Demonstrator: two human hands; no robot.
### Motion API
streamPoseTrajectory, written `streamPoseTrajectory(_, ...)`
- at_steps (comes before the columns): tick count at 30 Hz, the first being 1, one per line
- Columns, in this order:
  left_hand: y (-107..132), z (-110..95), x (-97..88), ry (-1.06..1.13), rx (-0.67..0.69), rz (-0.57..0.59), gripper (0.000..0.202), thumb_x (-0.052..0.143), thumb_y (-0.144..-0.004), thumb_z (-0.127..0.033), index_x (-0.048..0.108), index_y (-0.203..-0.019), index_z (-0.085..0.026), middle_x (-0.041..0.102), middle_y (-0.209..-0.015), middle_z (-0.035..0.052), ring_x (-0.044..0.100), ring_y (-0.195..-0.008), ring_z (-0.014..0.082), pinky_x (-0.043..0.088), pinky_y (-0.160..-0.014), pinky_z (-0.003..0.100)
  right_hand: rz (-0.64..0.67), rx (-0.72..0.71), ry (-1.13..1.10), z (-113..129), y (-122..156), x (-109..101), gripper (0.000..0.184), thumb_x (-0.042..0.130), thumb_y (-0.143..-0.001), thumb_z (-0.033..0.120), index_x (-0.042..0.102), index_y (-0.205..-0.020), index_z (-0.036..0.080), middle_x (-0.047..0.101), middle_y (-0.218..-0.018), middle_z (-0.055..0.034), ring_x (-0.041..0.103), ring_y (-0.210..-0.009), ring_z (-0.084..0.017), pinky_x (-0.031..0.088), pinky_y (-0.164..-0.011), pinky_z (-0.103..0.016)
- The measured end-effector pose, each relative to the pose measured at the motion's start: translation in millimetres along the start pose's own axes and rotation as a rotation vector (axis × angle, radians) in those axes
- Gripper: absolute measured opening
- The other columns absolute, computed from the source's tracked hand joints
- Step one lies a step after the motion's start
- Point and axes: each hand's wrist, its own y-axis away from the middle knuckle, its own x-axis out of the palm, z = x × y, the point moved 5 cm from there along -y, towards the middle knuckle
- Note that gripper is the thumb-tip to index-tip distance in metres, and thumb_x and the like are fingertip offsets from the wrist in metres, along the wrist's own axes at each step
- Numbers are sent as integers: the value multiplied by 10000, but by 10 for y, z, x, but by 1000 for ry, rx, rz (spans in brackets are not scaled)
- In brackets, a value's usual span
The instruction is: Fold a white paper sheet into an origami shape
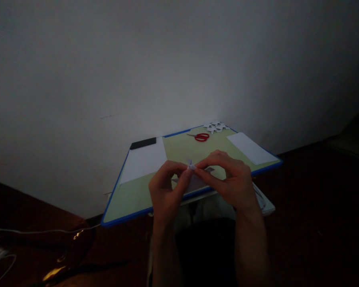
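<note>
Between the fingertips of both hands is a small folded piece of white paper (191,165), held above the near edge of the table. My left hand (169,189) pinches its left side with thumb and index finger. From the right, my right hand (230,179) grips it the same way. Beneath the hands lies a pale paper piece (196,183), partly covered by the fingers. Farther back on the table are red-handled scissors (201,137), their blades pointing left.
The green table (131,201) has a blue rim and stands against a grey wall. White sheets (145,163) with a black flat object (143,143) lie at left. A white paper stack (251,147) is at right, folded paper stars (216,126) at the back. A cable (48,231) runs left.
</note>
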Motion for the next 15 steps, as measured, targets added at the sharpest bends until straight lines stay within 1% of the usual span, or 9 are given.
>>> streamPoseTrajectory(2,7,5,-13,32,-12,-31,74,830,-910,-258,774,-873,-226,704,-809,9,625,-762,171,501,-718,304,6,-6,8,9,-2,4,79,815,-946,212,780,-950,282,781,-855,27,699,-835,-189,519,-831,-391)
streamPoseTrajectory(5,19,6,-10,44,-17,-50,59,842,-898,-236,788,-876,-227,710,-813,10,628,-767,166,502,-723,299,16,-17,21,15,1,5,78,810,-949,213,778,-942,284,784,-852,21,700,-830,-197,520,-833,-398)
streamPoseTrajectory(9,21,15,12,77,-26,-44,76,844,-889,-194,781,-863,-228,711,-808,0,637,-770,155,509,-723,283,34,-38,39,15,11,1,82,813,-946,219,774,-928,288,788,-845,31,696,-809,-192,518,-829,-396)
streamPoseTrajectory(15,18,23,19,114,-57,-51,97,850,-876,-193,769,-829,-218,722,-792,-3,662,-761,150,529,-709,263,35,-39,50,3,14,-4,84,808,-942,210,769,-929,284,781,-839,36,695,-812,-187,515,-833,-393)
